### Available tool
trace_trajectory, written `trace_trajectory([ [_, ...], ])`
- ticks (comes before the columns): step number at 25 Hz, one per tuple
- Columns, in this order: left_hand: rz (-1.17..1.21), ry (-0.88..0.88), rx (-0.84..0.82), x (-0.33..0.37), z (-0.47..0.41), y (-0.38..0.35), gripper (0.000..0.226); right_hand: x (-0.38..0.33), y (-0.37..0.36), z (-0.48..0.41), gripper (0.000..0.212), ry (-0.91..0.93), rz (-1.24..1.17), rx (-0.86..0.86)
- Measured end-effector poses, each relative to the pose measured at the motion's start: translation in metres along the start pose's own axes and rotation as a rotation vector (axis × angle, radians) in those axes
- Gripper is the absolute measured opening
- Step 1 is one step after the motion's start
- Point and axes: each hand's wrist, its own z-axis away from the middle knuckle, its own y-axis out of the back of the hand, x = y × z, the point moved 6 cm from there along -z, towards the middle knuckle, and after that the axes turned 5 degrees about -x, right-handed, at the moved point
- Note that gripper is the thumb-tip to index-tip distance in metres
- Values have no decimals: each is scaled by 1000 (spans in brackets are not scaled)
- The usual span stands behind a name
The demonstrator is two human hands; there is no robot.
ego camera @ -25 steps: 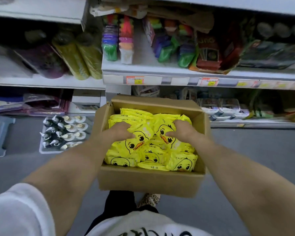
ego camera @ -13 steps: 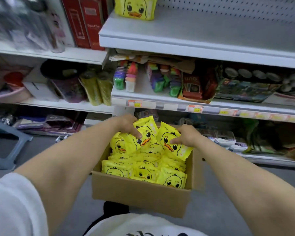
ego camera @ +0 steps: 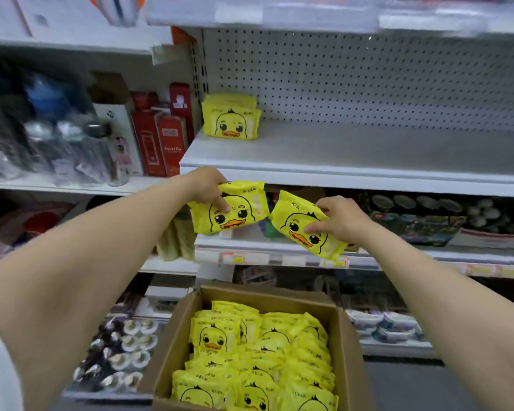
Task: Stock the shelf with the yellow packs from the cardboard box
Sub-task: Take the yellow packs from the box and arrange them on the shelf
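Carrying two at once here: one yellow pack [ego camera: 229,207] pinched in my left hand [ego camera: 207,185], thumb across the duck's face and fingers curled behind the top edge. A second pack [ego camera: 306,226] is clamped by its right end in my right hand [ego camera: 339,216]. Both are up in the air, just below the front lip of the white shelf [ego camera: 368,155], the left one near level, the right one tipped down to the right. Print side out, so I reckon the ducks land facing the aisle.

The target looks like the bare run of shelf beside the small stack [ego camera: 230,118] standing at the far left, close to the pegboard back [ego camera: 368,78]. Lining up next to it keeps the row tidy.

Below my arms the cardboard box [ego camera: 172,351] sits open, and the loose packs [ego camera: 258,357] nearly fill it, so it's early days on this job. Red cartons [ego camera: 161,140] stand on the neighbouring shelf to the left, so I'll mind that elbow going up.
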Motion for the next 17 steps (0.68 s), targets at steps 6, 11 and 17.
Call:
trace_trajectory([
  [6,3,-48,90,-12,-26,84,41,-32,58,-41,41,66,93,80],
  [11,7,-56,118,-28,-69,123,78,-55,75,-71,30,71,79,41],
  [17,-66,-89,104,-34,-124,153,79,-80,79,-112,25,67,78,34],
])
